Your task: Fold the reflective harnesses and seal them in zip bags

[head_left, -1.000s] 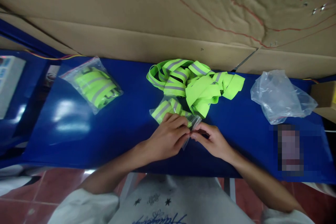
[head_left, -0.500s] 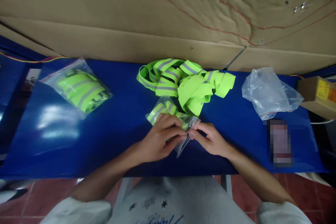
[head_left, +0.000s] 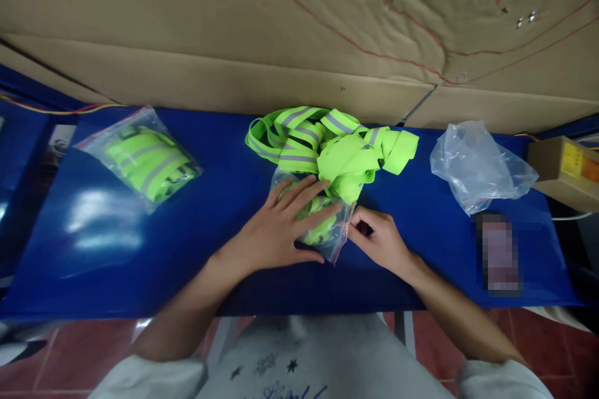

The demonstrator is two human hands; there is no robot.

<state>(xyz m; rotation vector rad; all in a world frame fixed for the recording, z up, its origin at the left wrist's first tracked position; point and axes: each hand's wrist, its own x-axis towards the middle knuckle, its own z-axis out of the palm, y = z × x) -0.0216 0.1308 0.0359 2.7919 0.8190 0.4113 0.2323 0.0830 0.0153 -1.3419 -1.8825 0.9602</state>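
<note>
Flat on top of a clear zip bag [head_left: 336, 238] lies my left hand [head_left: 281, 224], its fingers spread. Inside that bag is folded neon-green reflective strap, partly hidden under the fingers. My right hand [head_left: 381, 240] pinches the bag's red-lined zip edge at its right end, thumb against forefinger. Just beyond the bag, touching or nearly touching it, a loose heap of neon-green strap [head_left: 346, 162] with grey reflective stripes spreads over the blue table [head_left: 224, 199].
A filled zip bag of green strap [head_left: 148, 162] lies at the left. On the right are a crumpled clear plastic bag [head_left: 480, 165], a blurred-out phone-like object [head_left: 500, 255] and a small cardboard box [head_left: 564, 168]. A brown cardboard panel [head_left: 210, 68] borders the table's far side.
My left hand has opened from a pinch at the bag's mouth and now lies flat on the bag. The bag's zip edge has straightened; my right hand stays at it, slightly further right.
</note>
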